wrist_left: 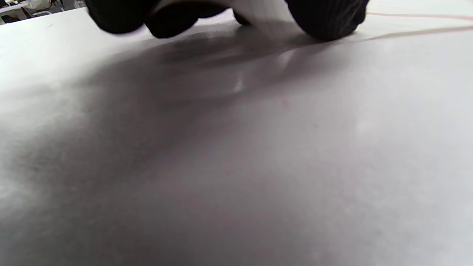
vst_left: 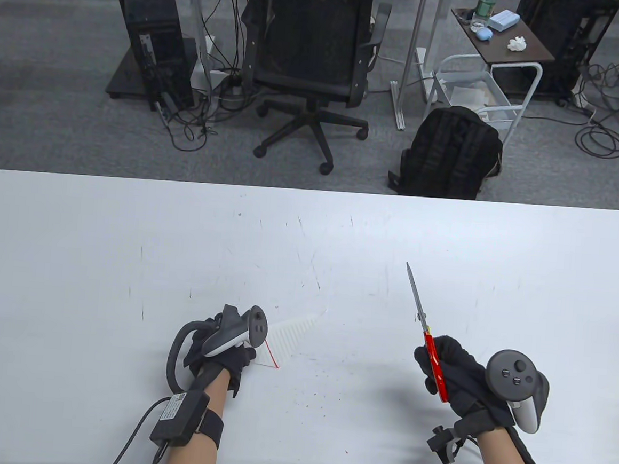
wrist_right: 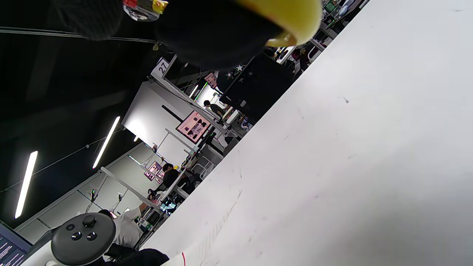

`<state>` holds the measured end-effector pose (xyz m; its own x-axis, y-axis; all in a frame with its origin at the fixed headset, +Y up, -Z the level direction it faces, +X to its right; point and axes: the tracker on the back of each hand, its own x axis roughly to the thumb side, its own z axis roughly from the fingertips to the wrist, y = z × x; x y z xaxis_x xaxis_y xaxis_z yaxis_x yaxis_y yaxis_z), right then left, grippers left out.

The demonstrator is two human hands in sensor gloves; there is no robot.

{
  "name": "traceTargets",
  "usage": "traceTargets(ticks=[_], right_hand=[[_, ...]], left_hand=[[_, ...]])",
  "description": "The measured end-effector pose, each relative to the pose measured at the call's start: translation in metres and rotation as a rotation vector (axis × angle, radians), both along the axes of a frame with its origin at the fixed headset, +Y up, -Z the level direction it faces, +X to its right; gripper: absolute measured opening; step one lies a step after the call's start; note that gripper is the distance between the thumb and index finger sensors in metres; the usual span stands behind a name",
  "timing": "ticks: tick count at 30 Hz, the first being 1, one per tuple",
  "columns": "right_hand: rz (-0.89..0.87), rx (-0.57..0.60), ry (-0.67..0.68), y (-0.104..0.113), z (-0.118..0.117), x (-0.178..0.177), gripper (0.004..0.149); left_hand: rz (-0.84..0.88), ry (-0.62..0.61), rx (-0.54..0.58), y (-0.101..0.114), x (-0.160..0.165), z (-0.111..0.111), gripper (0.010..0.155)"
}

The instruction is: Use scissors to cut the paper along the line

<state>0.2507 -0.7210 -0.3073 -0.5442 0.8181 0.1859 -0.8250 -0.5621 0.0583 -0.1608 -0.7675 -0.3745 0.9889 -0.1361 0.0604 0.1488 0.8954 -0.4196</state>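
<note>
Right hand (vst_left: 458,380) grip clamped on scissors (vst_left: 429,338), blades up, left hand (vst_left: 220,351) grip pinching paper (vst_left: 290,335)

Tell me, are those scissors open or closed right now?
Closed: the scissors in the right hand show one slim point, blades together, away from the paper.

White table (vst_left: 127,239), blk office chair (vst_left: 310,55), backpack (vst_left: 449,152), PC tower (vst_left: 155,43), side cart (vst_left: 504,36)

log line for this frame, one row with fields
stage: pre-cut | left hand: holds paper on table | right hand: grips scissors, blades closed, clear of paper | red line: uncut
</note>
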Motion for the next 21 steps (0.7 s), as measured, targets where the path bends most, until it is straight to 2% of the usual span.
traceTargets(ticks=[6,9,14,21], right_hand=[[0.001,0.000,0.003,0.000,0.001,0.002,0.064],[0.003,-0.004,0.006,0.000,0.001,0.001,0.064],[0.018,-0.010,0.032,0.000,0.001,0.000,0.064],[0.045,-0.014,0.053,-0.003,0.000,-0.002,0.064]], left_hand=[[0.006,-0.019,0.074,0.001,0.005,0.006,0.045],[0.013,-0.039,0.159,0.001,0.003,0.013,0.041],[0.233,0.045,0.207,0.013,-0.017,0.018,0.038],[0.348,-0.011,0.332,0.029,-0.026,0.040,0.035]])
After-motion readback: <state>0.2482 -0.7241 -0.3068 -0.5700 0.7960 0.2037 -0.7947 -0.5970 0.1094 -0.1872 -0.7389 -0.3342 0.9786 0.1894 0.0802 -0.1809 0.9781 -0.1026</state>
